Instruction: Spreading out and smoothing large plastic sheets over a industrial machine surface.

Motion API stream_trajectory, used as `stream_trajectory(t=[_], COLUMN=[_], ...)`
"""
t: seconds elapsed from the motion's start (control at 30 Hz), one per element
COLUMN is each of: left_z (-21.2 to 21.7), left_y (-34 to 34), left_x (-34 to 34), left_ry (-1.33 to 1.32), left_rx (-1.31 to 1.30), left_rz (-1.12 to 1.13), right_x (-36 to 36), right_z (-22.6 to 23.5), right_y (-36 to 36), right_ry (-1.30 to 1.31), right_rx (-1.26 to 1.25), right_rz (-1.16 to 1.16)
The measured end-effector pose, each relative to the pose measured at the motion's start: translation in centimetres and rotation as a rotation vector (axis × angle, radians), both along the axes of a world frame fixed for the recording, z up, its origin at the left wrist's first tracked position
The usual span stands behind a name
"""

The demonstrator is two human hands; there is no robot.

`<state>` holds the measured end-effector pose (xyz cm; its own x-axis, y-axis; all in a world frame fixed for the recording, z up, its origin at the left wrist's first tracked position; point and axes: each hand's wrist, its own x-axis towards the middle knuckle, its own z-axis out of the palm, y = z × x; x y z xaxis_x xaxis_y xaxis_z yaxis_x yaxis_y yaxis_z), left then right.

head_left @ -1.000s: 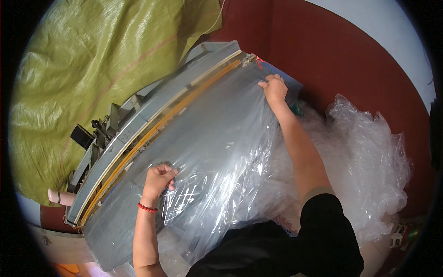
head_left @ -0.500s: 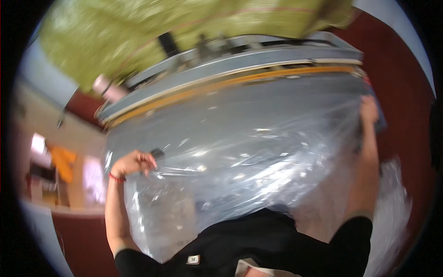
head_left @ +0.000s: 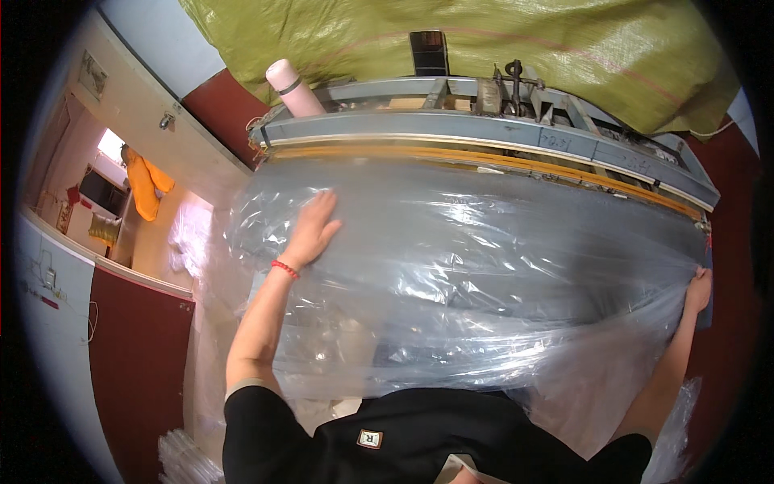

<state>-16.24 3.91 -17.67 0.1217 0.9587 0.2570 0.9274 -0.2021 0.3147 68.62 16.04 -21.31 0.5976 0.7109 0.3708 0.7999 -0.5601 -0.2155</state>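
Note:
A wide sheet of clear plastic film (head_left: 451, 278) lies wrinkled over a grey worktop (head_left: 564, 189) and hangs down toward my body. My left hand (head_left: 313, 230) rests flat on the film at the left, fingers stretched out and thumb apart, a red bead bracelet (head_left: 285, 269) at its wrist. At the far right edge of the worktop, my right hand (head_left: 700, 289) is closed on the film's gathered edge. Folds in the film run together toward that grip.
Along the back runs a grey metal machine frame (head_left: 387, 125) with an orange strip (head_left: 484, 157). A pink roll (head_left: 292, 87) leans at its left end, and a dark phone-like slab (head_left: 428, 53) stands behind. Yellow-green woven sheeting (head_left: 564, 48) hangs beyond. More clear film (head_left: 189, 452) lies lower left.
My left hand has gone from curled fingers at the film's near left part to lying flat farther up on it. My right hand still grips the edge. The view has turned.

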Motion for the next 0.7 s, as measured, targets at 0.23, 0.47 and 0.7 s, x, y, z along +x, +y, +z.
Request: stream_trajectory(t=[0.23,0.47,0.7], left_z=[-0.7,-1.7,0.0], left_y=[2.5,7.4,7.8], left_x=[-0.9,1.4,1.3], left_ry=[0.168,0.168,0.142], left_rx=[-0.005,0.220,0.395], left_rz=[0.172,0.326,0.376], right_x=[2.1,13.0,6.0], right_z=[-1.0,-3.6,4.3], right_y=[0.5,-1.1,-5.5], right_ry=[0.064,0.582,1.080], right_rx=[0.095,0.538,0.602], right_rz=[0.058,0.378,0.519])
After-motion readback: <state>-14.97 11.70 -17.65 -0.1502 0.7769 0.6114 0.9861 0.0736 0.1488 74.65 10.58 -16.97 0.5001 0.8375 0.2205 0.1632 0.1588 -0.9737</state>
